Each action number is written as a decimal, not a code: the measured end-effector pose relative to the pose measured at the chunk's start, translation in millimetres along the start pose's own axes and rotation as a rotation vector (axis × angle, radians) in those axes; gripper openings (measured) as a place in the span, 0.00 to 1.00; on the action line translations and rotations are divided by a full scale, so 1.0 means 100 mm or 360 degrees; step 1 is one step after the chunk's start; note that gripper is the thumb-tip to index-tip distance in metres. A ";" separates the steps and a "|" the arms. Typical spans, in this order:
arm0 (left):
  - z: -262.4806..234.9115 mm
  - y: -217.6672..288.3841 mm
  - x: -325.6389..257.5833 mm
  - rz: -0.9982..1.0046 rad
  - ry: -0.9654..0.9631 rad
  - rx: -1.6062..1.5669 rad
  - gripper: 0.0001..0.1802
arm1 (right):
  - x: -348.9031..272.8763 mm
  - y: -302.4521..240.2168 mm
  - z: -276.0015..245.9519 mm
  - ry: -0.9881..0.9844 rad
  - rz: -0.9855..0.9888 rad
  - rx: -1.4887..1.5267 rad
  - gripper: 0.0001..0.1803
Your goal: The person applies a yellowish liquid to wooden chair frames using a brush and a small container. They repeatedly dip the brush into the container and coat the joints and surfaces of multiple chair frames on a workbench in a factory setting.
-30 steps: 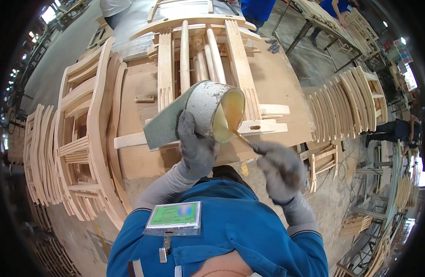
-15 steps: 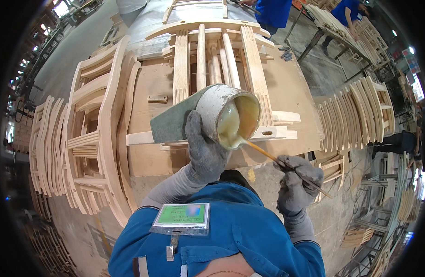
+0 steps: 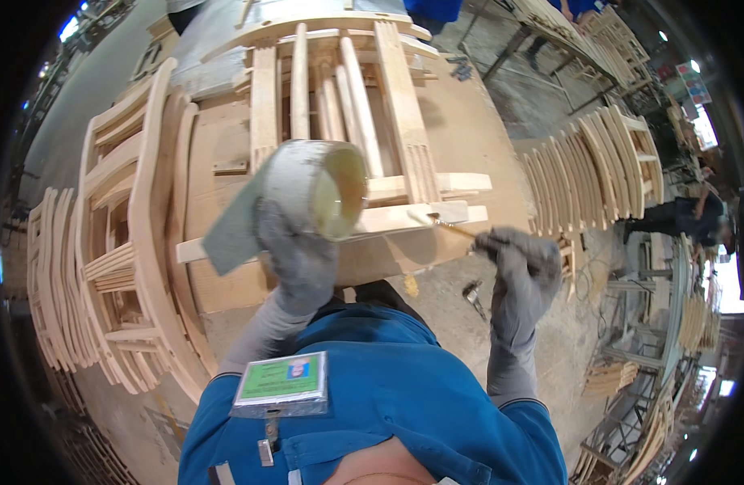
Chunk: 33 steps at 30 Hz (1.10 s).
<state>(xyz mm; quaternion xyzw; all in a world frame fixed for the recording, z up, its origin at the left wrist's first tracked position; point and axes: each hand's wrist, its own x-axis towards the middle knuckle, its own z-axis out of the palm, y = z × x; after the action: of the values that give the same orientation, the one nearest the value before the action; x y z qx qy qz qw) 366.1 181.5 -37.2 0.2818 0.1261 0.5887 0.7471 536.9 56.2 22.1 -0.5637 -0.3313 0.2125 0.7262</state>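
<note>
- The left hand [image 3: 303, 259], gloved, grips a glue can [image 3: 319, 190] tilted on its side over the bench [image 3: 469, 145].
- The right hand [image 3: 521, 263] is closed on a thin brush [image 3: 449, 226], its tip on a wooden rail [image 3: 412, 217].
- Glue looks yellowish; its level is hard to judge.
- Best keep the can level, spread thinly along the joint, and avoid drips on the chair frame [image 3: 340, 97].

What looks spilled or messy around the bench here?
A yellowish blot sits on the floor just below the bench edge, beneath the tilted glue pot in the left hand, like dripped glue.
</note>
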 end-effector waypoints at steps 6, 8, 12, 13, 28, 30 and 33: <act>0.01 0.20 0.04 0.0022 0.0136 -0.0170 0.24 | 0.34 0.36 -0.35 0.0004 0.0134 -0.0220 0.06; -0.05 0.24 0.04 0.0063 0.0215 -0.0114 0.24 | 0.37 0.44 -0.36 0.0024 0.0141 -0.0194 0.06; -0.16 0.28 0.03 0.0141 0.0165 -0.0059 0.24 | 0.42 0.47 -0.35 0.0014 0.0228 -0.0148 0.08; -0.17 0.29 0.03 0.0147 0.0177 -0.0064 0.24 | 0.43 0.47 -0.35 0.0023 0.0214 -0.0180 0.08; -0.18 0.34 0.02 0.0448 0.0382 0.0415 0.27 | 0.45 0.20 -0.03 -0.0791 -0.0083 -0.0866 0.06; -0.17 0.35 0.00 0.0561 0.0259 0.0630 0.30 | 0.49 0.12 0.04 -0.0832 -0.0006 -0.0894 0.07; -0.21 0.36 0.01 0.1051 0.0133 0.1696 0.37 | 0.58 0.22 -0.08 -0.0634 -0.0076 -0.0901 0.07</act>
<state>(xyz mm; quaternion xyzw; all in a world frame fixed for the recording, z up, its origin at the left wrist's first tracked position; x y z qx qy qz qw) 326.2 193.3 -34.1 0.6164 0.3376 0.6551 0.2772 584.3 95.9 13.9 -0.6824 -0.5253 0.2011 0.4668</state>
